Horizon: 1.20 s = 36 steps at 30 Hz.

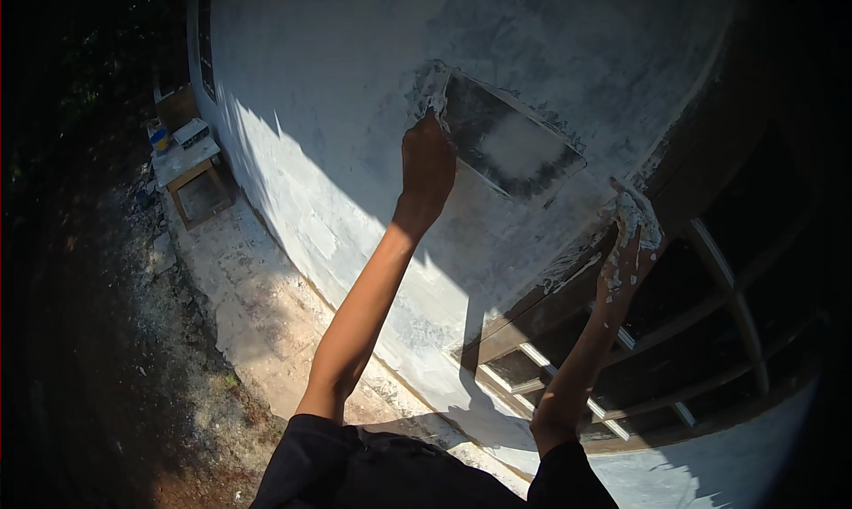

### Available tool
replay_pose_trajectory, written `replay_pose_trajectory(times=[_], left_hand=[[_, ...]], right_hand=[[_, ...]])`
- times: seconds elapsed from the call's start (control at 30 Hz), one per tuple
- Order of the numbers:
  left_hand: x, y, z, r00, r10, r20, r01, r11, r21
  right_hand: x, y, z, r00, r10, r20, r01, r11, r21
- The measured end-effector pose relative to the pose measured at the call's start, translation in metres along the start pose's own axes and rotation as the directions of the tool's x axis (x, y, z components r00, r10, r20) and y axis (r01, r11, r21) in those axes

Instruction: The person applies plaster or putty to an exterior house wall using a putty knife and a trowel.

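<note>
My left hand (429, 163) is raised to the white wall with its fingers closed, at the near left corner of a dark rectangular panel (470, 110). What it grips, if anything, is hidden behind the fingers. Wet grey-white putty (429, 78) is smeared on the wall just beyond it, around that corner. Farther right, beside a dark wooden frame, my right hand (632, 256) holds a thick lump of white putty (634, 211). Paste coats its fingers and spatters down to the wrist. The panel has a pale, cloudy patch in its middle and rough putty along its edges.
A barred window (661, 354) with brown wood lies below my right arm. At the far left, a small wooden table (184, 160) carries a blue-and-yellow container (160, 140) and a box-like item (191, 134). A concrete ledge (257, 305) runs along the wall's foot, beside rubble-strewn ground.
</note>
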State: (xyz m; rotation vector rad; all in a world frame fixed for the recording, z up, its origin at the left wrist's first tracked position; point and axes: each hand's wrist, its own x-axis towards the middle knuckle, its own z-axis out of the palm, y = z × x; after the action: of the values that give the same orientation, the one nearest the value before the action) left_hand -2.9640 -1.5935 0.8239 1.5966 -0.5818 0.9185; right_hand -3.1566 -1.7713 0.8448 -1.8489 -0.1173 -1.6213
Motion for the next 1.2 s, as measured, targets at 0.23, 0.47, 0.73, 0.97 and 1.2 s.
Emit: replay_pose_trajectory(times=[0.23,0.47,0.73,0.97,1.2], left_hand=[[-0.052,0.048,0.058,0.972,0.059,0.229,-0.098,0.982,0.163],[-0.073,0.050,0.031,0.948,0.194,0.252,-0.176,0.980,-0.093],[-0.008,-0.013,0.021,0.988,0.108,0.113,-0.092,0.986,-0.142],[-0.067,0.018,0.061,0.923,0.320,0.215,-0.315,0.947,-0.059],[-0.061,-0.005,0.008,0.935,0.328,0.138,-0.250,0.882,-0.399]], right_hand=[[-0.005,-0.002,0.012,0.996,0.051,-0.070,-0.065,0.975,-0.215],[0.014,0.025,0.017,0.993,-0.095,-0.066,0.063,0.920,-0.386],[0.021,0.042,0.020,0.966,-0.203,0.157,0.250,0.881,-0.401],[0.010,-0.003,0.041,0.935,0.335,0.115,-0.334,0.942,-0.034],[-0.027,0.018,0.030,0.920,0.340,0.196,-0.316,0.349,0.882]])
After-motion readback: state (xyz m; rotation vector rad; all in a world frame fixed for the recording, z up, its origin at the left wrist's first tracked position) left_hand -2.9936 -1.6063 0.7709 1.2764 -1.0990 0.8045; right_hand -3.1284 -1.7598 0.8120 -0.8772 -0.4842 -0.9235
